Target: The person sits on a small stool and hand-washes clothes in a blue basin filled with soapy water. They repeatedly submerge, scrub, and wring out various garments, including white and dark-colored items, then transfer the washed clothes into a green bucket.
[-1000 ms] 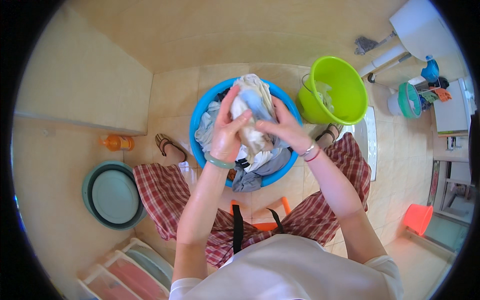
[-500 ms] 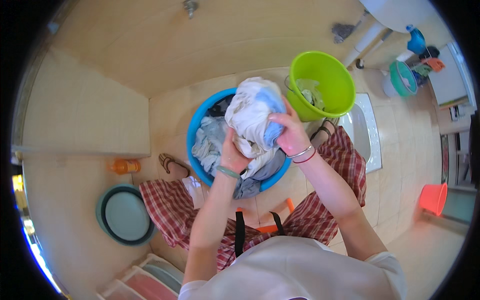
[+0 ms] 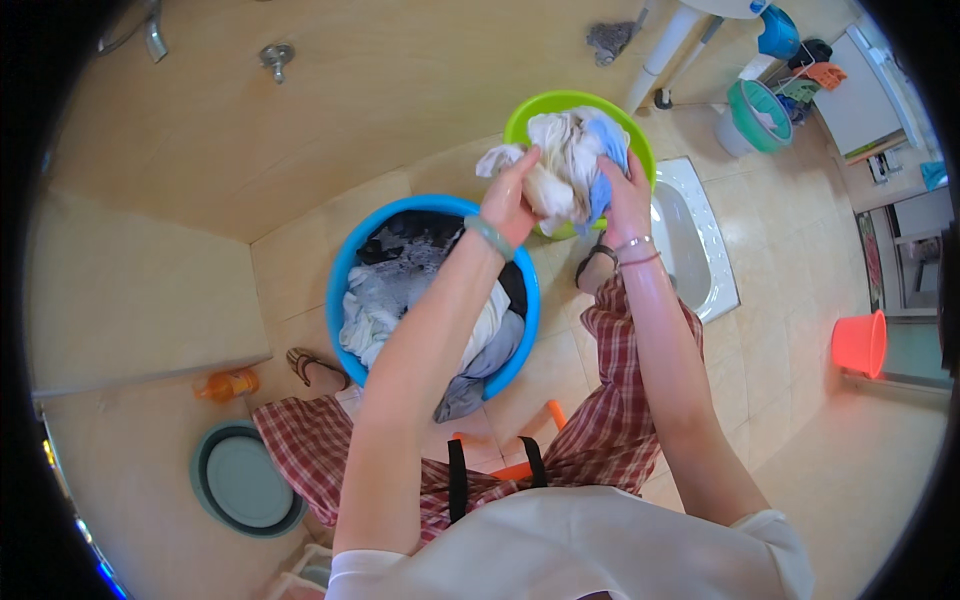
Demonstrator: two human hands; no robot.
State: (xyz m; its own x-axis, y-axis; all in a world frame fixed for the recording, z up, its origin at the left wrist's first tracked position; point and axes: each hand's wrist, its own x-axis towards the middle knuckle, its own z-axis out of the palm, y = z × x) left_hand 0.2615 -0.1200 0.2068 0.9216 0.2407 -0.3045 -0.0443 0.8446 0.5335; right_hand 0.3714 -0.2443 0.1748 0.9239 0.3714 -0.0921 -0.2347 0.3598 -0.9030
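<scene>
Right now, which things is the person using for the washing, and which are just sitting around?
In use:
- bundle of wet cloth, gripped by left hand and right hand
- green bucket
- blue basin of clothes

Just sitting around:
- orange bucket
- grey-green basin
- orange bottle

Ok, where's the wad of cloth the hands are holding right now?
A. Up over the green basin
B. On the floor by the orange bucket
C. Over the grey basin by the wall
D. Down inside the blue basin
A: both hands, left and right, grip the cloth wad above the green basin, clear of the blue basin.
</scene>
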